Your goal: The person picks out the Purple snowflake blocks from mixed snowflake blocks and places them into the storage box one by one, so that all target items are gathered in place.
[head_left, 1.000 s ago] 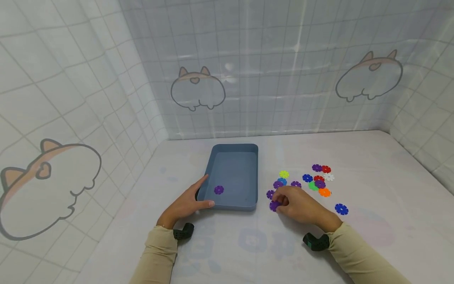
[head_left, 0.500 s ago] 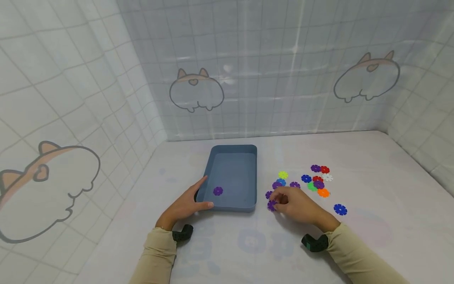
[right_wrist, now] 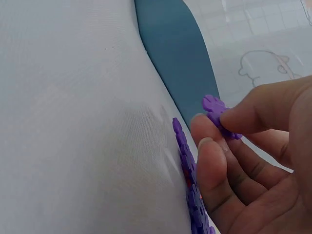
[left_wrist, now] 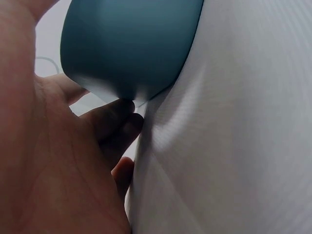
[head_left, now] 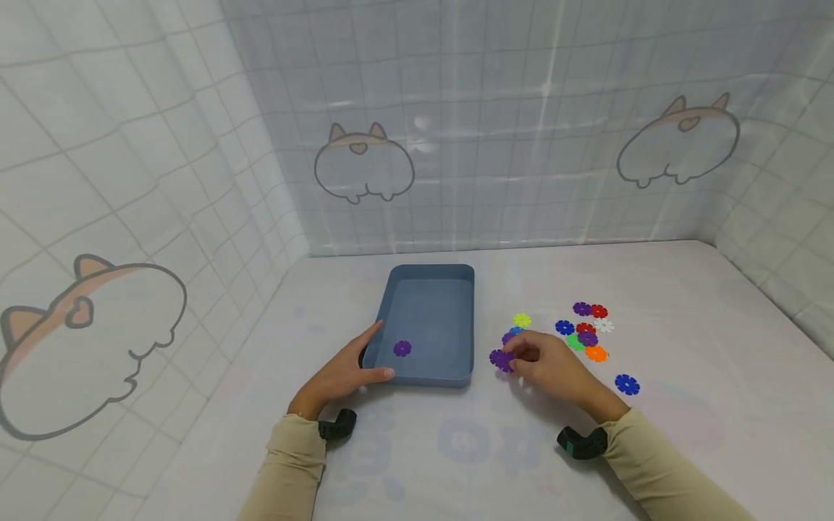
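A blue-grey tray (head_left: 433,307) stands left of centre with one purple flower disc (head_left: 402,349) on its floor. My left hand (head_left: 335,378) holds the tray's near left corner, thumb along the front rim and fingers at the left side. In the left wrist view several fingertips (left_wrist: 127,106) bend in at the tray's lower edge. Right of the tray, my right hand (head_left: 554,369) pinches a purple snowflake disc (right_wrist: 212,104) between thumb and fingers, raised over the cloth. It overlaps another purple disc (head_left: 495,356) in the head view. My hand partly hides other discs behind it.
Several notched discs lie beyond the right hand, among them a yellow disc (head_left: 522,319), a white disc (head_left: 604,325) and an orange disc (head_left: 596,353). A blue disc (head_left: 627,384) lies apart to the right. Tile-patterned sheets (head_left: 482,166) rise behind and at both sides.
My right hand has lifted the pinched purple disc off the cloth and shifted it slightly away from me. My left hand and the tray stay in place.
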Demonstrator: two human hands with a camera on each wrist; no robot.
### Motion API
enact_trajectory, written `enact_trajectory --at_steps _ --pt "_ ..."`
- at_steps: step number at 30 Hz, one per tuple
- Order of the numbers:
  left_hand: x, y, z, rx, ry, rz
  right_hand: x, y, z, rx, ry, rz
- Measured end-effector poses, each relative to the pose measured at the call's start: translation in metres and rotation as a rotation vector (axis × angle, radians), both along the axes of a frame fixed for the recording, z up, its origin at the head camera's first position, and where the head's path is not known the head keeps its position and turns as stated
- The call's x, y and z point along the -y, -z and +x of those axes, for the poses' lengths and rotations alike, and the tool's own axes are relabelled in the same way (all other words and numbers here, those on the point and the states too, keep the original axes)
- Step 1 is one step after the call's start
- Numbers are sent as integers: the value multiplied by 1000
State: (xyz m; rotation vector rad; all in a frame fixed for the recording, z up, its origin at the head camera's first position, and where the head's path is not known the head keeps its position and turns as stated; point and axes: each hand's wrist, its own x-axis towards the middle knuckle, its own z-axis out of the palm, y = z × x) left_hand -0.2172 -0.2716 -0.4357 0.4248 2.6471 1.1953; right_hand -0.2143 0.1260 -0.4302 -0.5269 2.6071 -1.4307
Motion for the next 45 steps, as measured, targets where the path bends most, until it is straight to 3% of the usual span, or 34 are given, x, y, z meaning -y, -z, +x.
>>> enact_trajectory --at_steps 10,19,27,34,45 --pt "1 2 0 -7 -3 -5 -2 3 -2 18 7 -53" --pt "-1 -3 1 0 -4 -1 -3 1 -2 34 -4 -131" --pt "-2 -4 0 2 -8 8 -3 -2 -2 94 -14 -229" --pt "-2 2 1 9 -8 2 -2 0 -3 119 -11 -258" --pt "-2 0 2 12 -5 19 7 -6 -14 179 -16 -293"
